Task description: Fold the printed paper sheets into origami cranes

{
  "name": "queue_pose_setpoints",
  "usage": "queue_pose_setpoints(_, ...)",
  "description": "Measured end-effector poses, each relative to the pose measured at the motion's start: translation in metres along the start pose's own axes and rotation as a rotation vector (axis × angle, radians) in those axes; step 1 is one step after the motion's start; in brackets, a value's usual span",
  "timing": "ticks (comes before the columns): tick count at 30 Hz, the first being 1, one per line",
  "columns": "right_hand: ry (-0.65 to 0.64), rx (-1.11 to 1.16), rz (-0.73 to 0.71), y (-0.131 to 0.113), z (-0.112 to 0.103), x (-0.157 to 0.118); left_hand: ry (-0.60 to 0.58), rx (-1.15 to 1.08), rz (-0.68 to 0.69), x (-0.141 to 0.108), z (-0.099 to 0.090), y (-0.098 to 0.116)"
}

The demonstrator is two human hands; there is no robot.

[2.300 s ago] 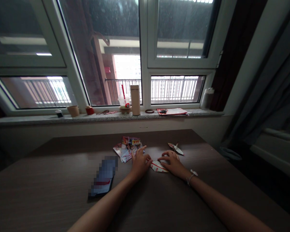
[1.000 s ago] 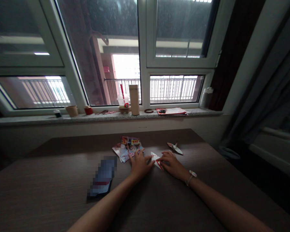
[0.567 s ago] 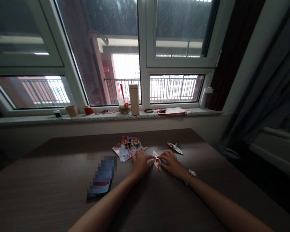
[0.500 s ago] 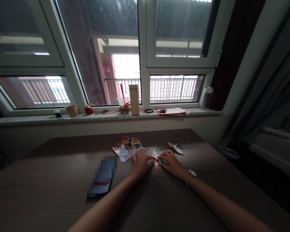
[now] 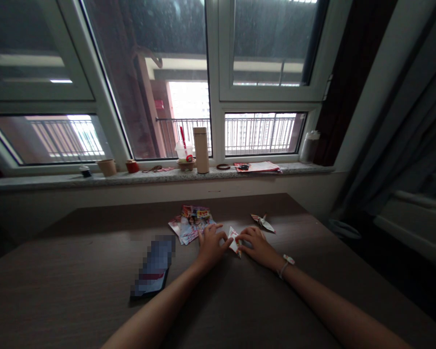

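Observation:
A small folded paper, white with red and yellow print, lies on the table between my two hands. My left hand has its thumb and forefinger closed at the paper's left edge, while its other fingers stretch toward the printed sheets. From the right, my right hand, with a bracelet at the wrist, pinches the paper's other side. A finished-looking paper crane rests just beyond my right hand. Several colourful printed sheets are fanned in a pile by my left fingertips.
A phone, its screen blurred, lies left of my left forearm on the dark wooden table. Along the windowsill stand a tan thermos, a plastic cup with a red straw, a paper cup and papers.
The folded paper looks wider, with more of its white face showing. My left thumb and forefinger have shifted slightly on it; my right hand stays nearly in place.

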State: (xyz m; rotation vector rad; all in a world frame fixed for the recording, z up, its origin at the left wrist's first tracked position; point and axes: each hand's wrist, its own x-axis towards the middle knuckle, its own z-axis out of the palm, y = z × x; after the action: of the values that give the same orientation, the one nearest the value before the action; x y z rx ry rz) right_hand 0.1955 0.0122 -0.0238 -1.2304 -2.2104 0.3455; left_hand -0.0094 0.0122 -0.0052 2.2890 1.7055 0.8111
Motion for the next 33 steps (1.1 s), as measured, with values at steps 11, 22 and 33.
queue_pose_setpoints(11, -0.005, 0.081, 0.040, -0.002, -0.003, 0.000, -0.106, 0.160, 0.056, -0.002, -0.003, -0.003)
queue_pose_setpoints(22, 0.060, 0.164, 0.059, 0.010, -0.001, 0.003, -0.112, 0.147, 0.041, -0.004, -0.003, -0.005)
queue_pose_setpoints(33, 0.060, 0.055, 0.058, 0.003, -0.007, 0.002, -0.166, 0.135, 0.052, -0.005, -0.007, -0.003)
